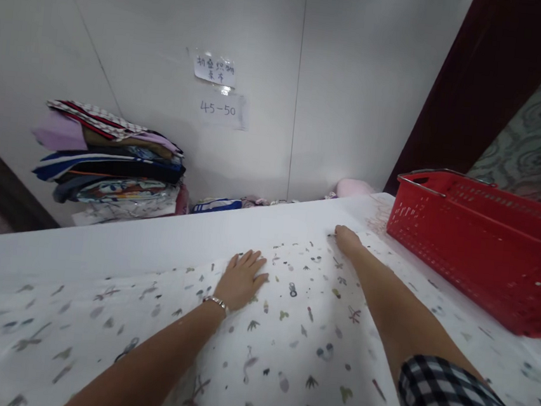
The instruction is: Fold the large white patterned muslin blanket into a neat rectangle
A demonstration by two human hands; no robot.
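A white cloth [287, 332] with small printed motifs is spread over the white table [143, 235], its far edge short of the table's back edge. My left hand [242, 280] lies flat on the cloth close to that far edge, fingers spread, a bracelet at the wrist. Further right, my right hand [347, 241] has its fingers closed in a pinch on the cloth's far edge. Part of the cloth between and below my arms looks slightly raised and rumpled.
A red plastic basket [476, 248] with metal handles stands on the right. Behind the table at left rises a stack of folded fabrics [116, 162]; more folded cloth [217, 206] lies along the wall. Two paper signs [222, 110] hang on the wall.
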